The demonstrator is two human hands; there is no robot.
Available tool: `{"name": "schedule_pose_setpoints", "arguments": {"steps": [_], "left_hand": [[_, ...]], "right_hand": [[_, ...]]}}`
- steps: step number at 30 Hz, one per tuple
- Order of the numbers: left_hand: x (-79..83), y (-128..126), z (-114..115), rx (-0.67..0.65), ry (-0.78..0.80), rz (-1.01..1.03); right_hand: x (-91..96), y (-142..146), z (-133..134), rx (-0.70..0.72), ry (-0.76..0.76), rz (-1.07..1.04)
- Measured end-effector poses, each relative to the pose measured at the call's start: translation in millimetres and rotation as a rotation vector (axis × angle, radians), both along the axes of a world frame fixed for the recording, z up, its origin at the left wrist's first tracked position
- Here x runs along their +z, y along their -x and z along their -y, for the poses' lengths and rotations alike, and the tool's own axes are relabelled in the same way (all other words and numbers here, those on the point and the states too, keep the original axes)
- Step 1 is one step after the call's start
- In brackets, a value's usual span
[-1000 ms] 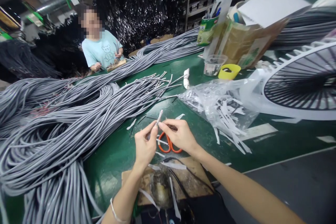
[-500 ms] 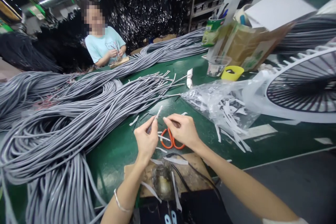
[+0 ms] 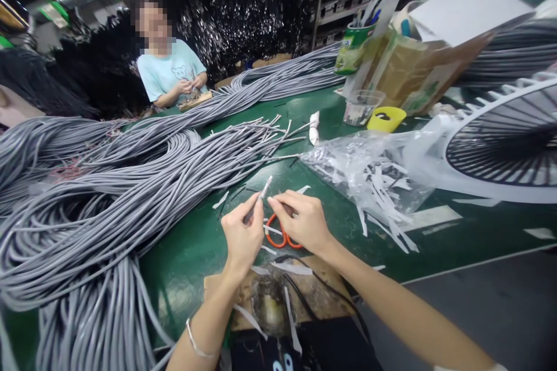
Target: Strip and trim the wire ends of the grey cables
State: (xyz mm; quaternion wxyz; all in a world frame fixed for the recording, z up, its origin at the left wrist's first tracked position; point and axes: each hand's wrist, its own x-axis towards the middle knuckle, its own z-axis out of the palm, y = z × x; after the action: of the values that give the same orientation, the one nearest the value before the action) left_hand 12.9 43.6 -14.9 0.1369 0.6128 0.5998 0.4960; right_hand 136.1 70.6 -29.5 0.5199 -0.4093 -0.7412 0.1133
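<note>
Green bench top (image 3: 191, 255), cable stock all round. Left hand (image 3: 241, 235) pinches a grey cable end (image 3: 262, 190) between thumb and forefinger, pale wrapped tip pointing to 1 o'clock, held clear above the bench. Right hand (image 3: 300, 221) has thumb and forefinger pinched, tips right at the cable just under the wrap; can't tell if they hold a strip or actually touch. Change: half a second ago the right fingertips stood off from the cable with a visible gap; now that gap is closed. Left-hand grip and tip angle are unchanged. My read: work on the tip is still under way. Orange scissors (image 3: 278, 237) lie flat directly beneath the hands, white strips scattered about them. Brown board (image 3: 217, 290) at 6 o'clock. Cable bundle (image 3: 130, 197) fills 8 to 11 o'clock, its cut ends near the hands. Plastic bag of offcuts (image 3: 365, 174) sits close at 2 o'clock, fan guard (image 3: 505, 145) beyond it. Open bench only at 3 to 4 o'clock, up to the bench edge (image 3: 478, 264). Co-worker (image 3: 167, 72) at 11 o'clock, well apart.
</note>
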Motion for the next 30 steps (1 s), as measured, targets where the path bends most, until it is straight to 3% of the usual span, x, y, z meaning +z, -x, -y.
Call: {"name": "schedule_pose_setpoints", "arguments": {"steps": [8, 10, 14, 20, 30], "left_hand": [[-4.2, -2, 1, -0.001, -0.070, -0.190], [-6.0, -1, -3, -0.030, 0.041, -0.150], [-6.1, 6, -13, -0.101, 0.285, 0.013], [4.0, 7, -10, -0.084, 0.164, 0.154], [0.4, 2, -2, -0.138, 0.130, 0.193]], "right_hand": [[3.2, 2, 1, 0.139, 0.256, -0.192], [4.2, 7, 9, 0.146, 0.130, -0.167], [6.6, 14, 24, 0.330, -0.208, -0.062], [6.6, -5, -1, -0.019, 0.020, -0.032], [6.1, -4, -5, 0.060, 0.106, -0.076]]}}
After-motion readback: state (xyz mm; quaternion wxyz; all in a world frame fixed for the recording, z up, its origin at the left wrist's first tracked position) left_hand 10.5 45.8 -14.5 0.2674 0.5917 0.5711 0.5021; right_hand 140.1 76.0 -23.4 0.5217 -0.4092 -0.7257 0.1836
